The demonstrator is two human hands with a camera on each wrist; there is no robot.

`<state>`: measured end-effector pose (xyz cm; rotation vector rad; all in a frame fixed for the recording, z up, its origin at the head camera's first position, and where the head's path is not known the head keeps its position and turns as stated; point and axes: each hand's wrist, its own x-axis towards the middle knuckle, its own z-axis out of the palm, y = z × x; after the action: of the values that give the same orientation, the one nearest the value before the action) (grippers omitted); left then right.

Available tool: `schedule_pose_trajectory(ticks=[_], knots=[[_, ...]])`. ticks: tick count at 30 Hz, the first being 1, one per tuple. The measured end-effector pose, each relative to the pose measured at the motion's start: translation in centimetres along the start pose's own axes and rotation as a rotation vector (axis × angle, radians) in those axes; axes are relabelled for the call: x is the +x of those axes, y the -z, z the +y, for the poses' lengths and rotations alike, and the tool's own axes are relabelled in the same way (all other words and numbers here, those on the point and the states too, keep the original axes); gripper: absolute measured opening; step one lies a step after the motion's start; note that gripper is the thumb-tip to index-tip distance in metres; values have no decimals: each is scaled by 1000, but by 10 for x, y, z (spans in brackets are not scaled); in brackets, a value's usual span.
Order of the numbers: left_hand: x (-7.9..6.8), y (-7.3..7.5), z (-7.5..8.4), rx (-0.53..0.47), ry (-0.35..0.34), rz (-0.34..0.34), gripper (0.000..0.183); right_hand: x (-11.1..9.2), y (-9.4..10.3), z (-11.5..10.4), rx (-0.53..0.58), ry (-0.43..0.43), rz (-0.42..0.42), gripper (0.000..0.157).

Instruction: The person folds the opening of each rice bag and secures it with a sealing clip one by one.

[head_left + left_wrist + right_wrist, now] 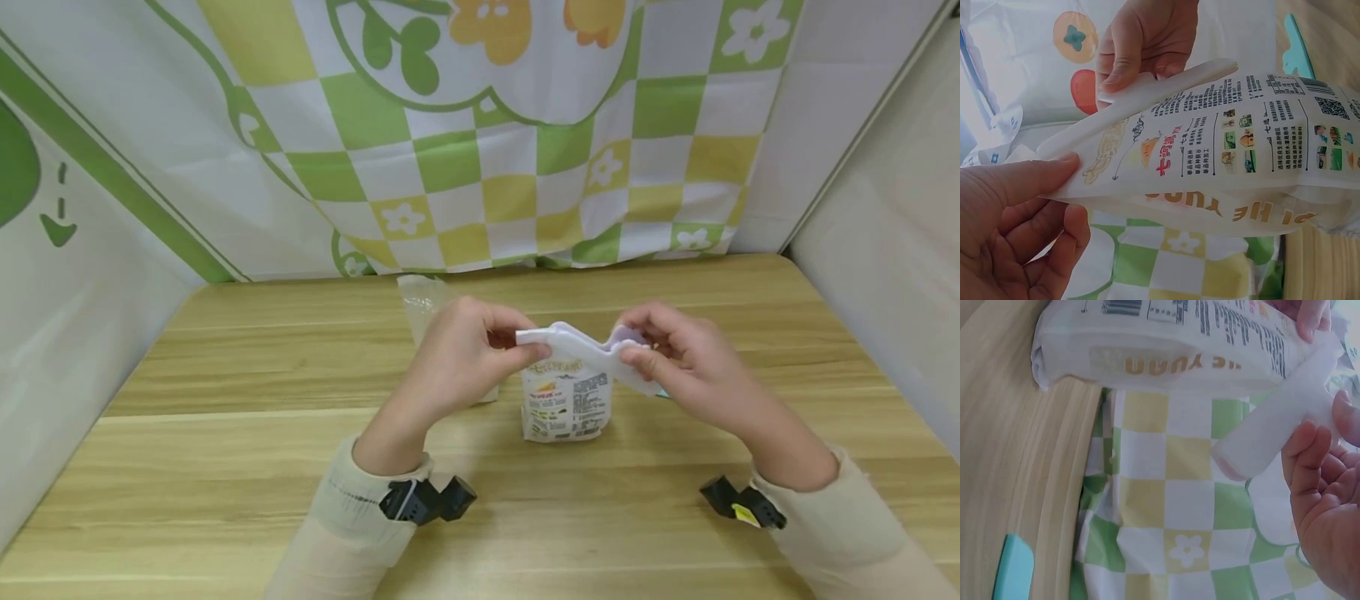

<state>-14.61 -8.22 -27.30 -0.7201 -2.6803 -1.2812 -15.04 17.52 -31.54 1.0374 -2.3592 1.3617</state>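
A white printed plastic bag [567, 408] stands upright on the wooden table, its top edge folded into a white band [1141, 103]. My left hand [465, 358] pinches the left end of that band between thumb and fingers. At the other end, the thumb and curled fingers of my right hand [693, 367] pinch the band, which bends in a wave between the hands. The band's loose end [1260, 447] sticks out past the right fingers in the right wrist view. Printed text and small pictures cover the bag's side facing me.
A clear plastic bag [422, 302] lies behind my left hand, partly hidden by it. Near the right hand on the table is a slim teal piece [1015, 569], mostly covered in the head view. A checkered cloth [510, 175] hangs at the table's back edge.
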Motion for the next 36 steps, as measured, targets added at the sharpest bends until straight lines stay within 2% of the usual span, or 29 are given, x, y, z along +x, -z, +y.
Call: schedule_pose_trajectory(ticks=[10,20,30,36], knots=[[-1,0,-1,-29,-27,-47,7,1,-8,-9,-32,48,65,12],[0,-1,-1,-71,-10,-73,8,2,-16,-12,-31,68,143,13],[0,1,0,-77,-7,-80,7,2,-20,-17,-47,57,177,14],[-1,1,-1,-57,-35,-86,8,3,-23,-21,-45,95,187,16]])
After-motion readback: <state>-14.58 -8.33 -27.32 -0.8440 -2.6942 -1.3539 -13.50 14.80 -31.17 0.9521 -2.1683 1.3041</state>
